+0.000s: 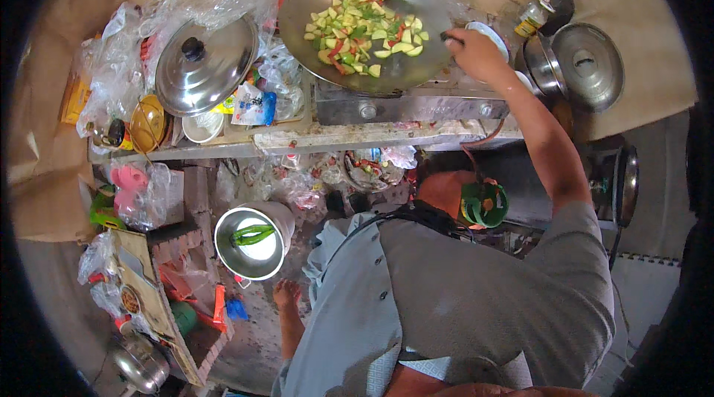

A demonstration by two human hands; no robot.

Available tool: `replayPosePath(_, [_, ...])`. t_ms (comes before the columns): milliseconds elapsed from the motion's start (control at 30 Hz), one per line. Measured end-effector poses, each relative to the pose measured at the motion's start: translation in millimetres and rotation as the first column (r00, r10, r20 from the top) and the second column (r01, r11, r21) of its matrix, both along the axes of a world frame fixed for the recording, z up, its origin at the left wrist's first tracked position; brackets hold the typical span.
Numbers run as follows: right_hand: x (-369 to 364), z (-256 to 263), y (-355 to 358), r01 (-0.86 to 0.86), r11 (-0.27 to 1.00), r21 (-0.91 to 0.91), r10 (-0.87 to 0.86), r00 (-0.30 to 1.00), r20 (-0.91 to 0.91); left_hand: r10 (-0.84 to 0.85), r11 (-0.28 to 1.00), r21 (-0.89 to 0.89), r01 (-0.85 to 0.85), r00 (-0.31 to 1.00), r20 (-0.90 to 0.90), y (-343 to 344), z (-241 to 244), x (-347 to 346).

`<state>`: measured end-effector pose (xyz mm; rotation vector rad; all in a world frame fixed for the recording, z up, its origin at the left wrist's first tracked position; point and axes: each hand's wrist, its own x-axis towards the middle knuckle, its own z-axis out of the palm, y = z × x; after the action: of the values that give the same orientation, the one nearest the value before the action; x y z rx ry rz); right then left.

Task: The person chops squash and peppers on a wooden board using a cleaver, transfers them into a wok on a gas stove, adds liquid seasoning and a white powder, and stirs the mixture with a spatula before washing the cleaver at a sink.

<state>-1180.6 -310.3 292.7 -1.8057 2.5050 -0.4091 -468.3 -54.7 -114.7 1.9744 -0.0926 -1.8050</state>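
A large steel wok (413, 68) stands tilted over the gas stove (401, 110), holding sliced pale-green vegetable (413, 48) mixed with red and green pepper pieces. At its right rim my right hand (477, 57) is closed around a dark handle. My left hand (287, 292) hangs low, near the rim of a deep metal pot (220, 255); its fingers are small and blurred, so whether they hold anything is unclear. Long green peppers (252, 235) lie inside that pot. A domed steel lid (209, 76) with a black knob rests left of the wok.
Plastic bags (117, 79), a brown bowl (149, 124) and a white bowl (202, 128) crowd the counter's left side. An oil bottle (534, 15) and lidded steel pots (588, 65) stand at right. Below are an orange gas cylinder (443, 193) and a low wooden shelf (184, 341).
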Motion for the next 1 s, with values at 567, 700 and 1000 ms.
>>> replayPosePath(567, [76,-12,-71,-0.046,0.983,0.18,-0.087,0.742,0.664,0.017,0.998,0.067,-0.015,0.999,-0.033,72,-21,-3])
replayPosePath(700, [109,0,-58,-0.056,0.954,0.296,-0.125,0.819,0.559,0.023,0.999,0.05,-0.021,0.999,-0.029,65,-26,-3])
replayPosePath(1000, [67,-19,-104,-0.106,0.994,0.012,0.106,0.994,-0.006,0.007,1.0,-0.028,-0.008,0.999,-0.052,43,-50,7])
